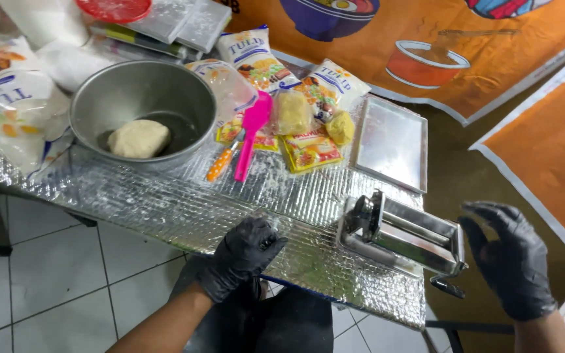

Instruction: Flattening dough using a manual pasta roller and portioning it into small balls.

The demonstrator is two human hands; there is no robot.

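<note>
Your foil-covered table (184,209) runs from far left to near right, and the metal pasta roller (400,236) sits clamped at its near right corner, between your two gloved hands. Its long axis runs left-far to right-near, rollers lying along that line, crank end toward the right. Your right hand (511,261) hovers just beside that right end, fingers spread and curved, holding nothing; it is the nearer of the two. Your left hand (243,255) rests at the near table edge, left of the roller and apart from it, fingers curled loosely; I cannot tell if it pinches anything. Far left stands a steel bowl (99,108) with a dough ball (140,138) inside. A flat metal tray (390,140) lies just beyond the roller. Between bowl and tray sit flour bags, yellow packets and a pink spatula (250,134). Below is white tiled floor (47,274); orange printed banners (492,59) spread to the right.
</note>
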